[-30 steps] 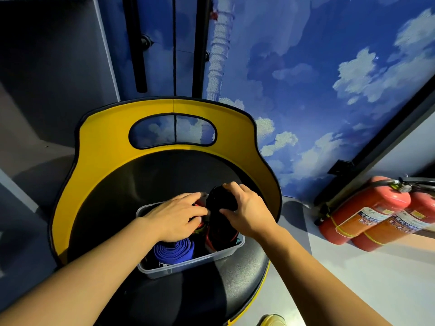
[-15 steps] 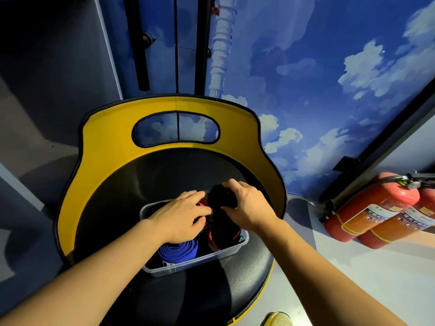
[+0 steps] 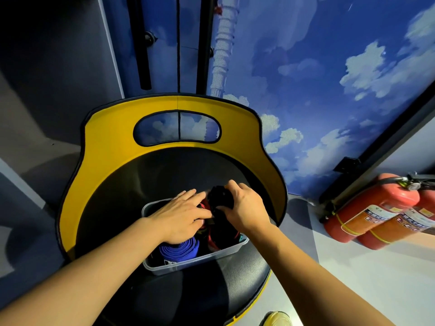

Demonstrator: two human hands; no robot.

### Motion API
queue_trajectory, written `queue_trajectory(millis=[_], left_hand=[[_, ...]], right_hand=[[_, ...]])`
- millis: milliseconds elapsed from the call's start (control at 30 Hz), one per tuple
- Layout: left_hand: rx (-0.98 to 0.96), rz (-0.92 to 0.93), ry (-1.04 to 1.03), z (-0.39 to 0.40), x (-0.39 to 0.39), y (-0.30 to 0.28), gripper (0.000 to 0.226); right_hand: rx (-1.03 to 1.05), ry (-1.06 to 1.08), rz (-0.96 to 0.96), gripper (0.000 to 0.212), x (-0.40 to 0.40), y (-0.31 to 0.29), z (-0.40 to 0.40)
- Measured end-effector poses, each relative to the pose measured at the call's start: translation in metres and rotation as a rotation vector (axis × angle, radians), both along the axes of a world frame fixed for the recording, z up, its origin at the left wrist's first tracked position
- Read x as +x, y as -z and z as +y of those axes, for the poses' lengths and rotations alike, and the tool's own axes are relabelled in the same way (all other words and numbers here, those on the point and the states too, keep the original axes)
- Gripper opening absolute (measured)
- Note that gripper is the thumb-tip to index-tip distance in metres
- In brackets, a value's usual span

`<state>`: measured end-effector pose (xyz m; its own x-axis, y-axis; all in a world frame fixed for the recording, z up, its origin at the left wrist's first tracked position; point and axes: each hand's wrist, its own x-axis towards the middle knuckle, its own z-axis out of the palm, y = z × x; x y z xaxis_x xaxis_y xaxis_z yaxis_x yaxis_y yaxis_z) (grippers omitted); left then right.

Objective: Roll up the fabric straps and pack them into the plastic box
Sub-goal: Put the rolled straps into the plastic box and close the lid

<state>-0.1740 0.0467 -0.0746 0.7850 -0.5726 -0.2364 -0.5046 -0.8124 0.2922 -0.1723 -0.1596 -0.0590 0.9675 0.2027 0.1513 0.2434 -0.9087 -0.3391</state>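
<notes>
Head view: plastic box sits on the black seat of a yellow-backed chair. Right hand curls fingers and thumb round a black rolled strap at the box's far end, above red-trimmed straps. Left hand lies flat, fingers straight, pressing on the contents; blue rolled strap sits just below it, inside the near wall. Risk: box looks full, so the black roll may spring loose or unwind if released before it is wedged.
</notes>
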Motion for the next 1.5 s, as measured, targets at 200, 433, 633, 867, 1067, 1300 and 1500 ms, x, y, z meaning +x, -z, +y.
queue_trajectory(millis=[200, 433, 633, 867, 1067, 1300, 1500], left_hand=[[-0.08, -0.045, -0.061, 0.0, 0.0, -0.001, 0.039], [-0.104, -0.063, -0.089, -0.001, -0.005, 0.0, 0.042], [-0.131, -0.057, -0.056, 0.002, -0.005, 0.003, 0.035], [-0.151, -0.067, -0.049, 0.002, -0.006, 0.003, 0.034], [-0.169, -0.067, -0.064, 0.001, -0.008, 0.001, 0.034], [-0.182, -0.078, -0.057, 0.002, -0.007, 0.004, 0.035], [-0.332, -0.131, -0.076, 0.006, -0.005, 0.007, 0.041]], right_hand=[[-0.034, -0.051, 0.078, 0.03, 0.003, -0.005, -0.002], [-0.209, -0.042, 0.103, 0.026, 0.008, -0.008, 0.009], [-0.179, -0.097, 0.091, 0.047, 0.016, -0.005, 0.002], [-0.076, -0.27, 0.002, 0.039, 0.014, -0.009, -0.016], [-0.114, -0.253, -0.025, 0.025, 0.011, 0.003, -0.008], [-0.152, -0.196, 0.023, 0.03, 0.017, 0.0, -0.006], [-0.099, -0.324, -0.041, 0.029, 0.003, -0.003, -0.025]])
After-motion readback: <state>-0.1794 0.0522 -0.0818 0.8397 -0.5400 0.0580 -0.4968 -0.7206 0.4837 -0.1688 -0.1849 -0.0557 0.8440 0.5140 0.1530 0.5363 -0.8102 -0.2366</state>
